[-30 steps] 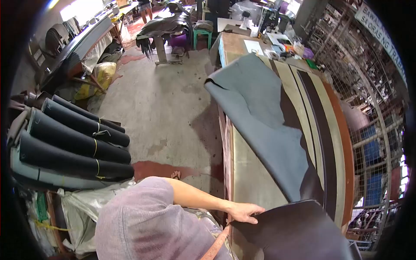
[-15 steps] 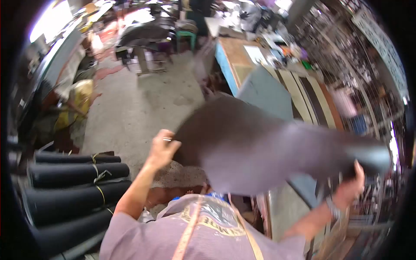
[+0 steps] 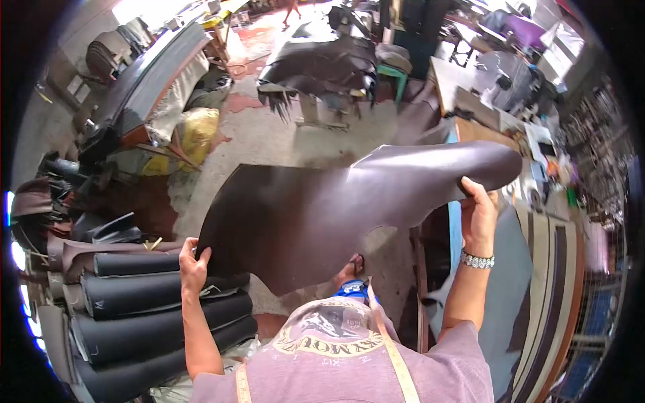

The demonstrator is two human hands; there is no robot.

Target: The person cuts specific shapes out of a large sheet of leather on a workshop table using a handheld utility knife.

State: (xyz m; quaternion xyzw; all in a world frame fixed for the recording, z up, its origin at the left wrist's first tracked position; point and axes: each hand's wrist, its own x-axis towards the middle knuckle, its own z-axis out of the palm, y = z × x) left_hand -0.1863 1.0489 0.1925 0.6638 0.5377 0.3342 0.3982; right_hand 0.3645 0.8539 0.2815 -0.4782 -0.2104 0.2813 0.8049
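Note:
A large dark brown sheet of leather (image 3: pixel 302 208) with an irregular outline is stretched across in front of me, held up in the air. My left hand (image 3: pixel 193 263) pinches its left edge between thumb and fingers. On the other side, my right hand (image 3: pixel 478 213) grips the lower right edge, thumb on top and fingers underneath. A metal bracelet watch (image 3: pixel 478 259) circles my right wrist. Round my neck hangs a tape measure (image 3: pixel 396 356).
Several rolls of dark material (image 3: pixel 161 295) are stacked at the lower left. To my right stands a table with a grey-blue sheet (image 3: pixel 500 289) and a striped panel (image 3: pixel 547 302). Ahead, dark hides (image 3: pixel 322 60) cover a stand, and a green stool (image 3: pixel 391 75) is beside it.
My view has swung left. The leather sheet has moved away from the right-hand table and is now spread over the floor area, both hands still holding it.

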